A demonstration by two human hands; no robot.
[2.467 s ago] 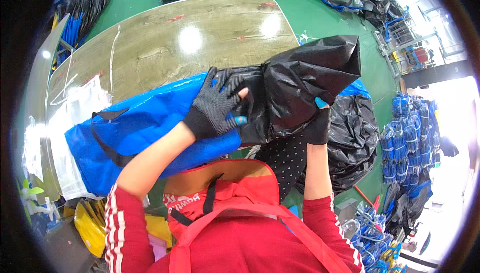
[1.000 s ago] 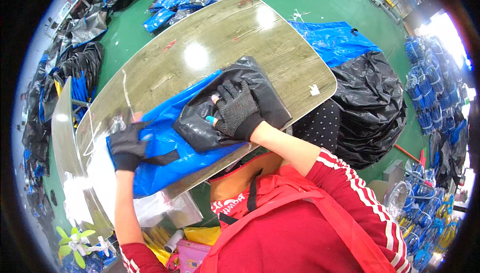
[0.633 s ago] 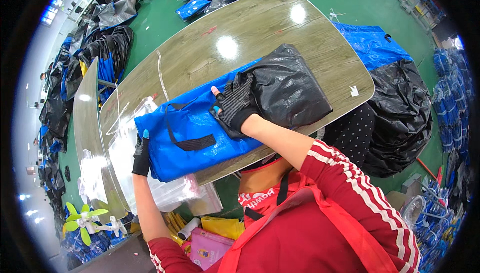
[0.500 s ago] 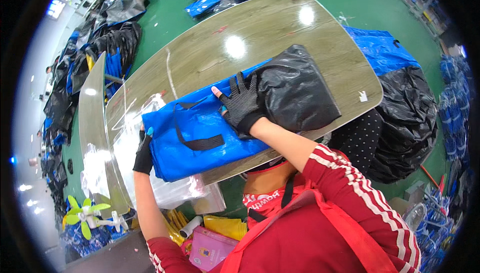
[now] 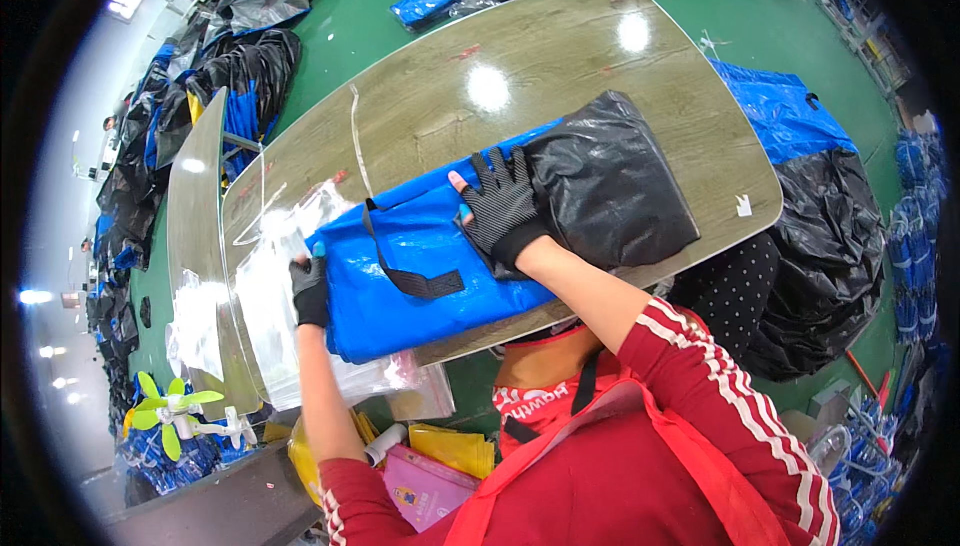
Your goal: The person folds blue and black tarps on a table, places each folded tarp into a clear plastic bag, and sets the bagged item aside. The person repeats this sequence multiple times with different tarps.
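Observation:
A folded blue-and-black woven plastic bag [image 5: 385, 311] lies across the near part of the wood-patterned table [image 5: 420, 96], with a black webbing strap [image 5: 425, 284] on its blue part. My right hand [image 5: 503, 208], in a black fingerless-tip glove with a pale dotted pattern, rests flat on it with fingers spread, where blue meets black. At the blue part's left end is my left hand [image 5: 310, 288], gloved in black. Its thumb lies along the bag's edge and its fingers are curled there, partly hidden. Clear plastic sleeves [image 5: 265, 321] are beside and under that end.
Another blue-and-black bag [image 5: 815, 216] hangs at the table's right. Packed blue bundles [image 5: 430, 1] lie on the green floor beyond. Dark bags are heaped at the left [image 5: 250, 76]. A green-bladed fan [image 5: 170, 411] and a pink package [image 5: 425, 486] are near the lower left.
The whole view has shifted slightly, so table and bag appear farther right. My left hand has slid a little farther up the bag's left edge. My right hand stays on the bag.

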